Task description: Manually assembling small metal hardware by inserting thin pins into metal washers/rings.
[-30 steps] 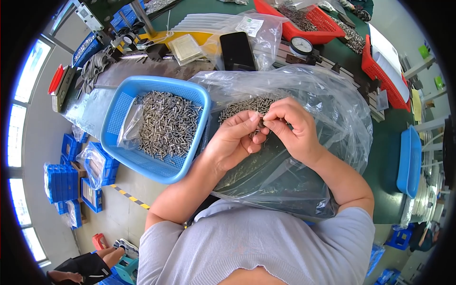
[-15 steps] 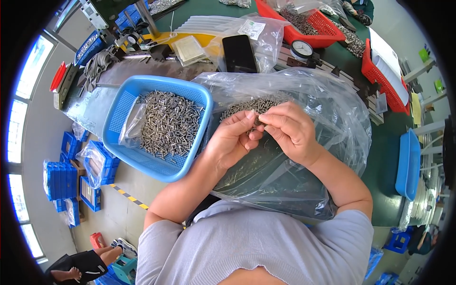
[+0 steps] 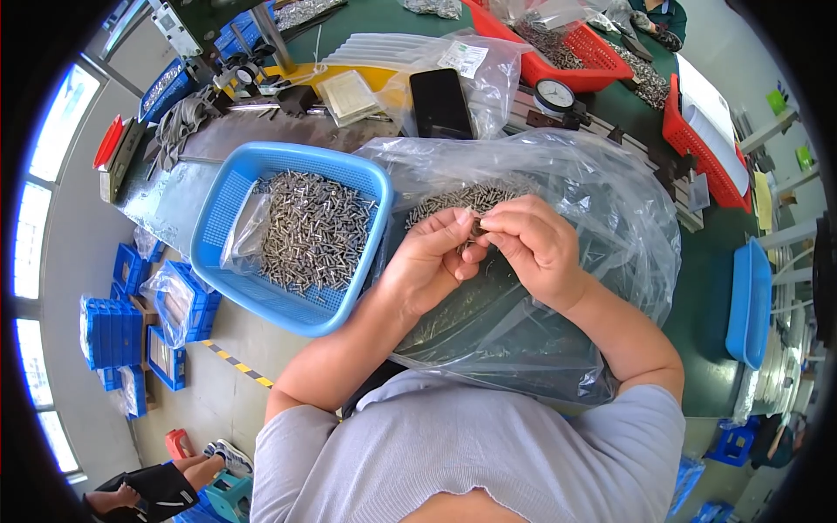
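Observation:
In front of my chest both hands meet with fingertips pinched. My left hand (image 3: pixel 434 260) is closed on small metal pins (image 3: pixel 477 230), which show only partly between the fingers. Thumb and forefinger of my right hand (image 3: pixel 534 248) pinch at the same spot; how many pieces they grip is hidden. Beneath and beyond the hands, a pile of like metal pins (image 3: pixel 453 199) lies on a clear plastic bag (image 3: pixel 610 209) spread over the table. To the left stands a blue plastic basket (image 3: pixel 202 228) with many such pins (image 3: pixel 314 231) and a small clear bag (image 3: pixel 248 231) inside.
Beyond the bag lie a black phone (image 3: pixel 440 103), a dial gauge (image 3: pixel 554 96) and a flat pale case (image 3: pixel 349 96). Red baskets (image 3: pixel 602 77) stand at the far right, a blue tray (image 3: pixel 750 301) at the right edge. Another person's hand (image 3: pixel 667 37) shows at the back.
My hands stay together at nearly the same place, with only a slight shift of the fingers. The whole view has dropped a little.

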The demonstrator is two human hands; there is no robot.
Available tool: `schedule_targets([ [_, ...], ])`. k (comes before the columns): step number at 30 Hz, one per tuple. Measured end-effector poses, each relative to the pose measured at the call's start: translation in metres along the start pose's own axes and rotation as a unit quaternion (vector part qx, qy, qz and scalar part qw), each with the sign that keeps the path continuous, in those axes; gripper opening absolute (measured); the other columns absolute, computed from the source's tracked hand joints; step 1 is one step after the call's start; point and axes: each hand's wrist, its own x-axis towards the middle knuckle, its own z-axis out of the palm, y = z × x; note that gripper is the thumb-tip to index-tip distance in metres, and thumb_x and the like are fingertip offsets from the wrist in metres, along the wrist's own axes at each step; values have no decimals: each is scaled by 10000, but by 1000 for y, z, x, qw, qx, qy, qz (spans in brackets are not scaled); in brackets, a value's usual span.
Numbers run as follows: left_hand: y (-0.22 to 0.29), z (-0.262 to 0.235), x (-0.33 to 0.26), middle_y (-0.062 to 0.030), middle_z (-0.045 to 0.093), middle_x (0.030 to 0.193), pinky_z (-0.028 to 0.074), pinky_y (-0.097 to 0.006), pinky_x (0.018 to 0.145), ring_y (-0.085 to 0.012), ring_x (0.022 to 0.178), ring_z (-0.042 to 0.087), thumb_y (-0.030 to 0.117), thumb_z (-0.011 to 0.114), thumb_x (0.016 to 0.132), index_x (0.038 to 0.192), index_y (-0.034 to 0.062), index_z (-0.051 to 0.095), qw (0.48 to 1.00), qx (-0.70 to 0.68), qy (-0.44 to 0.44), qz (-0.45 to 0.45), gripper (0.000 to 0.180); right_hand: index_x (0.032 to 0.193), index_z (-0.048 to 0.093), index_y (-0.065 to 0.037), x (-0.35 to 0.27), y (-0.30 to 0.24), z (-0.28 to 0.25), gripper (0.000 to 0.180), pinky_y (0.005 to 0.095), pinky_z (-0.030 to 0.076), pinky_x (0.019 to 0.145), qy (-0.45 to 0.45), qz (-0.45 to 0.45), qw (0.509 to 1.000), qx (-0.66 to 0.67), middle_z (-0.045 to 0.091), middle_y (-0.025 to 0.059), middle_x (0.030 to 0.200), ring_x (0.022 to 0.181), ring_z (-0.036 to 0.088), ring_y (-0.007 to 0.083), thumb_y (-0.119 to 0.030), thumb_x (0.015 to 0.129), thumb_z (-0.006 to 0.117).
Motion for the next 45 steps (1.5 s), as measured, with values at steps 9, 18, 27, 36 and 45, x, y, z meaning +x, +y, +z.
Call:
schedule_targets([
  [9,0,2,-1,-71,609,832,400,-221,523,-108,657,509,189,568,931,941,46,576,1000,19,4,-11,144,877,609,-5,-1,1,-2,53,267,485,655,-3,132,989,73,607,78,864,731,600,186,-8,830,635],
  [18,-3,-2,1,-72,616,828,406,-223,525,-107,645,521,188,564,933,930,44,579,999,35,22,-14,145,854,592,-21,-1,2,-1,73,300,480,640,-9,78,997,24,591,86,838,721,583,227,-2,805,643],
  [27,-5,-4,3,-66,613,828,403,-228,528,-106,649,512,181,558,934,927,39,575,1000,16,-4,-14,143,856,587,-35,1,-1,3,82,326,479,650,-1,61,998,12,591,90,854,733,571,257,-6,798,639],
  [36,-4,-2,2,-67,609,825,402,-225,533,-106,654,512,177,550,937,931,31,574,1000,19,-3,-10,148,911,603,2,2,-3,-4,85,238,473,639,-22,196,968,155,579,58,871,737,591,108,-55,857,636],
  [45,-2,1,1,-74,608,844,402,-232,535,-110,660,509,161,549,933,949,29,577,1000,21,-12,14,136,868,560,-19,3,1,-3,57,282,443,640,-14,49,999,-4,560,65,830,709,543,174,-43,862,612],
])
